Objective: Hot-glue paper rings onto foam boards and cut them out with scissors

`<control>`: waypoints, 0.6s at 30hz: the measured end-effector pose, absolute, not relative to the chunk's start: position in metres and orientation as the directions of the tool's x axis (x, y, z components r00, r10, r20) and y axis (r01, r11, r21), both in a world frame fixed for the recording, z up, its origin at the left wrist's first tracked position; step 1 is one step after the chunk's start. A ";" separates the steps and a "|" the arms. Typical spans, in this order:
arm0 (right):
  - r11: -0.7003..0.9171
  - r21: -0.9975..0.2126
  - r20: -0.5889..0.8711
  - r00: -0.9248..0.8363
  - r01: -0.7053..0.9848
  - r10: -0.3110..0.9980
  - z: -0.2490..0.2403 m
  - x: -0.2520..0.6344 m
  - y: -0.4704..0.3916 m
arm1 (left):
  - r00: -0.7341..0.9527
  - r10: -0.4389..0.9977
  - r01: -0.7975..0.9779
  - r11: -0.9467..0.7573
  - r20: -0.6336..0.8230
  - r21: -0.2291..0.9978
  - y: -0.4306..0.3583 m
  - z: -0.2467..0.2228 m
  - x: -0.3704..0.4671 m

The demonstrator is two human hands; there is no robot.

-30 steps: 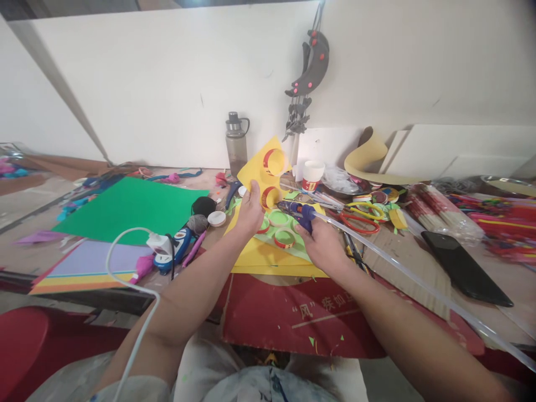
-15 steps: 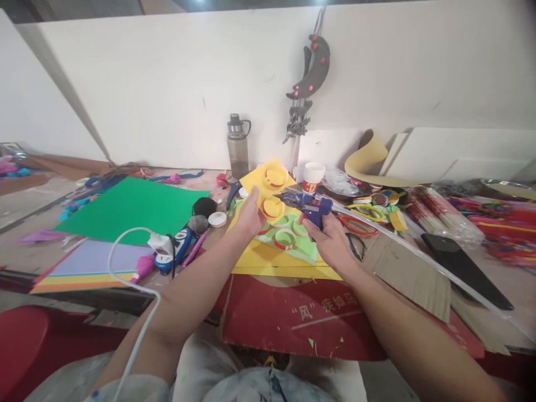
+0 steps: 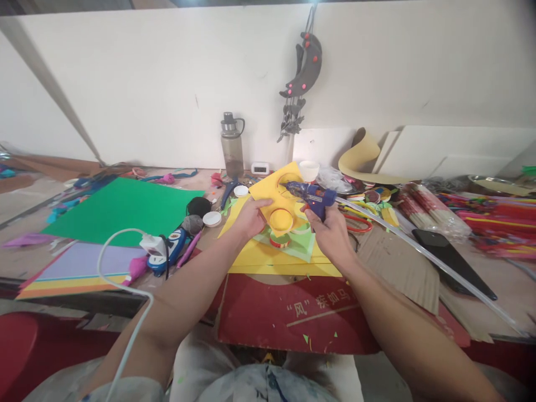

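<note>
My left hand (image 3: 252, 219) is closed on the lower left edge of a yellow sheet (image 3: 268, 191), which is held tilted above the table. Two round cup-like pieces sit on that sheet, a lower yellow one (image 3: 281, 221) and an upper one partly covered by the tool. In my right hand (image 3: 330, 230) is a blue glue gun (image 3: 316, 196), its nozzle over the upper round piece. A long clear glue stick (image 3: 419, 241) runs out of its back toward the lower right. Below the sheet lie green paper (image 3: 302, 252) and a red-rimmed round piece (image 3: 279, 240), partly hidden.
Yellow sheets (image 3: 251, 263) lie on a red board (image 3: 259, 312). To the left are a green sheet (image 3: 125, 212), a power strip (image 3: 167, 252) and a white cable (image 3: 99, 262). A bottle (image 3: 233, 149) stands behind; a black phone (image 3: 454, 262) lies right.
The yellow sheet has turned and shifted right, its round pieces tilted more toward me. The glue gun's nozzle has moved up to the upper round piece. The view has shifted slightly right.
</note>
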State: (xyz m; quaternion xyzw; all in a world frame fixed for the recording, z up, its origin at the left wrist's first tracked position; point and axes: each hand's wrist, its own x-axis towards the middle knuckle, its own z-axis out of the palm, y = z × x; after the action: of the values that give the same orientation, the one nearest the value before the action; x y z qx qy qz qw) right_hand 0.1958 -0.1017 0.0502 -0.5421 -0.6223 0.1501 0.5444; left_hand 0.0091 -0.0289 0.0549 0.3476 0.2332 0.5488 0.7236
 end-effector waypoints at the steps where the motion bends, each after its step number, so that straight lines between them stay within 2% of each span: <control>1: 0.361 -0.766 0.517 0.175 0.531 0.838 0.050 0.196 -0.101 | 0.310 0.950 -0.615 0.177 0.030 0.769 -0.029 0.057 0.008; 6: 0.339 -0.732 0.521 0.165 0.591 0.837 0.048 0.197 -0.099 | 0.377 0.924 -0.566 0.279 -0.058 0.775 -0.025 0.061 -0.002; 12: 0.346 -0.713 0.538 0.161 0.610 0.827 0.049 0.194 -0.099 | 0.405 0.910 -0.542 0.313 -0.084 0.780 -0.014 0.059 -0.013; 18: 0.327 -0.728 0.500 0.140 0.602 0.855 0.050 0.196 -0.097 | 0.326 0.941 -0.542 0.262 -0.088 0.799 -0.003 0.053 -0.010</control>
State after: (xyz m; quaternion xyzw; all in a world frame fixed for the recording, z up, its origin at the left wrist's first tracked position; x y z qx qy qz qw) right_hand 0.1963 -0.0971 0.0497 -0.5662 -0.6435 0.1264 0.4994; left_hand -0.0103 -0.0035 0.0525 0.3422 0.2921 0.5019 0.7387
